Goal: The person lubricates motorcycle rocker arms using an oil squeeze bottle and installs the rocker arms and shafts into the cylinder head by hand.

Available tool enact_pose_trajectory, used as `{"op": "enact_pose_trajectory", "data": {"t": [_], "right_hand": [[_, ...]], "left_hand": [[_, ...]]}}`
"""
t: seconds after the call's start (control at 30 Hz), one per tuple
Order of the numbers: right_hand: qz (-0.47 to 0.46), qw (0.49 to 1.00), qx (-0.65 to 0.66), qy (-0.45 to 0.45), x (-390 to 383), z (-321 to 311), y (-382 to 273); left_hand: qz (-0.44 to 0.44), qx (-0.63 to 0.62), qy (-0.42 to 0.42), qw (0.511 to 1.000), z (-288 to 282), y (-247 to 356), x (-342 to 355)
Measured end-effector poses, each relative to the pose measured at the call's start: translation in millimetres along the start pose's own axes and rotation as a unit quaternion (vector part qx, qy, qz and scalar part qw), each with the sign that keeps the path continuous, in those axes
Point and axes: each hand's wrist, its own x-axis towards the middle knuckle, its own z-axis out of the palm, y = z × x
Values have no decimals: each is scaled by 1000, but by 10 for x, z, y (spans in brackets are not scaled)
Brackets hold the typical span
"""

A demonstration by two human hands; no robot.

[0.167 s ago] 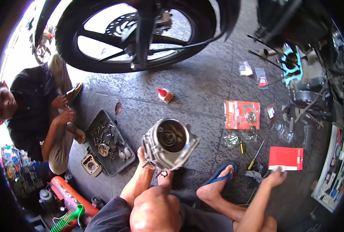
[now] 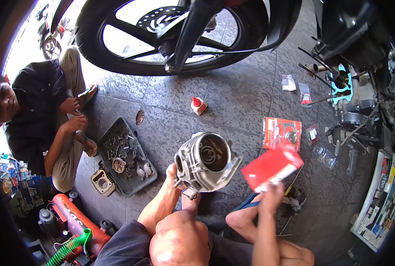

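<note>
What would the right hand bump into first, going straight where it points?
Past its flat red packet, the right hand would probably meet the red-backed package on the floor; depth is unclear.

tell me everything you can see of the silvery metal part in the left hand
The silvery metal part looks like cast metal, bulky and uneven in outline. A wide round opening with a dark interior and ring-like shapes faces the camera; a smaller round opening shows at its left. Its right edge juts outward, and a small piece sticks out below. It is tilted, held above the floor by the left hand at its lower left. Its underside is hidden.
</note>
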Motion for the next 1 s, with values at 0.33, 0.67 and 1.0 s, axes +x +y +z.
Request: {"op": "enact_pose_trajectory", "data": {"t": [0.33,0.67,1.0], "right_hand": [[24,988,13,-155,-173,794,180],[198,927,161,-275,128,917,-56],[194,929,244,-199,230,993,452]], "left_hand": [[-23,120,-39,992,250,83,218],[-76,310,-155,935,103,-87,718],[-54,611,-228,756,-30,-23,918]]}}
